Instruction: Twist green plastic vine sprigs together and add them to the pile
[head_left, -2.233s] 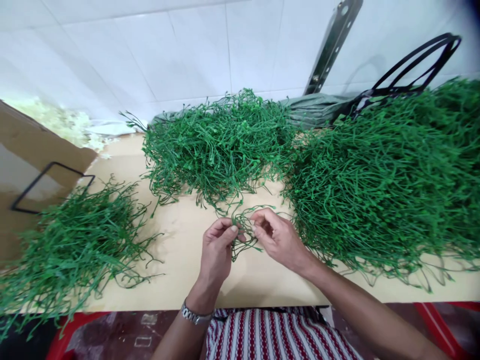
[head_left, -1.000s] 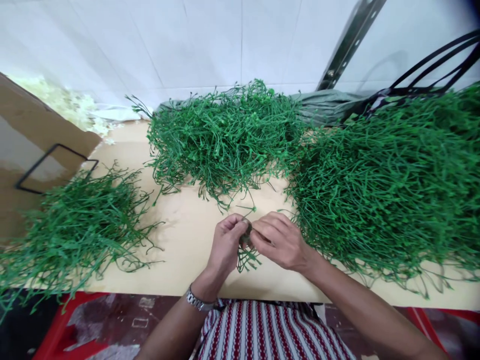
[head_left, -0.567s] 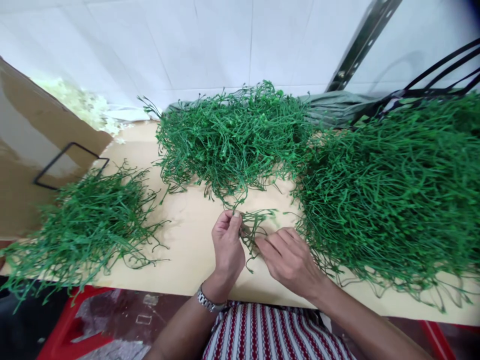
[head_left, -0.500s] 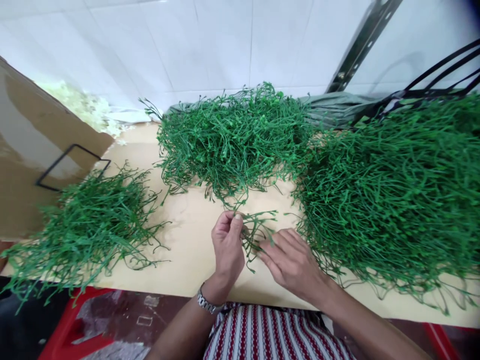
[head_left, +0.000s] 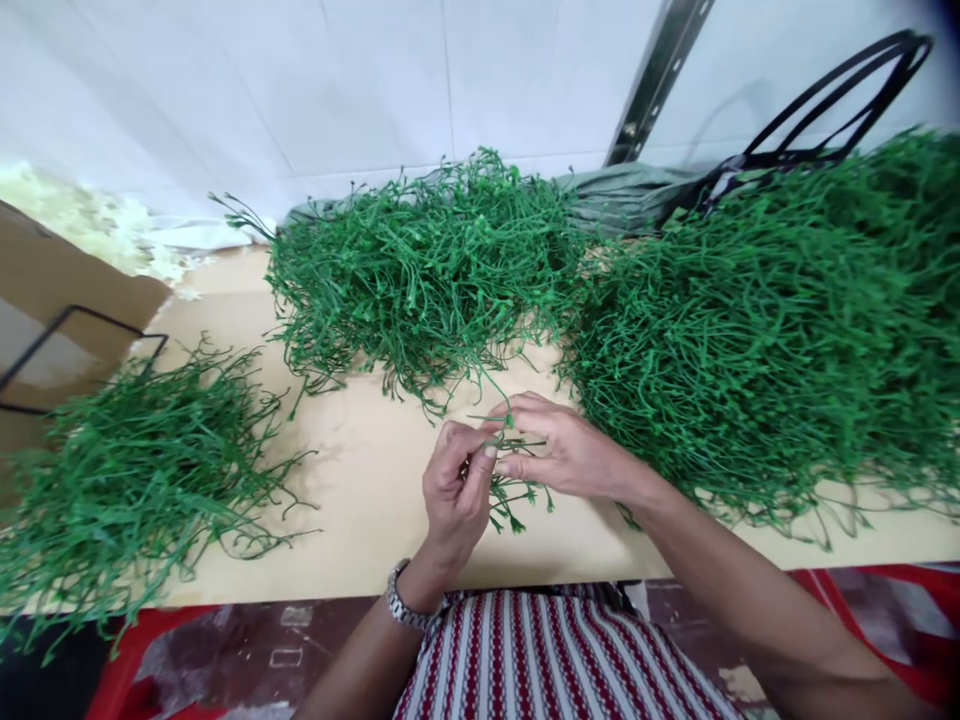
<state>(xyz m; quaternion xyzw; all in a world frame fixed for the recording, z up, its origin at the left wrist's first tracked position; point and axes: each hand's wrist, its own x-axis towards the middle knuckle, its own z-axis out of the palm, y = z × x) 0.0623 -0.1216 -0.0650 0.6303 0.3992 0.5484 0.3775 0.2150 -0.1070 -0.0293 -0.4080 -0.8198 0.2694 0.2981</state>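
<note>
Green artificial stems (head_left: 517,492) hang between my two hands above the tabletop. My left hand (head_left: 457,485) is closed on them, thumb against the forefinger. My right hand (head_left: 559,445) comes in from the right, its thumb and fingers around a thin green stem piece beside the left fingertips. Behind the hands lies a heap of green stems (head_left: 420,270). A larger heap (head_left: 772,340) spreads at the right, and a smaller heap (head_left: 157,470) lies at the left, overhanging the front edge.
A cardboard box (head_left: 75,270) and a black wire frame (head_left: 90,312) stand at the left. Pale yellow flowers (head_left: 90,220) lie behind them. At the back right are a green cloth (head_left: 630,195) and black handles (head_left: 832,100). Red stools show below the tabletop (head_left: 367,500).
My right hand has moved up and left, up to my left fingertips, and its fingers now close around a stem piece. The view has shifted to the right.
</note>
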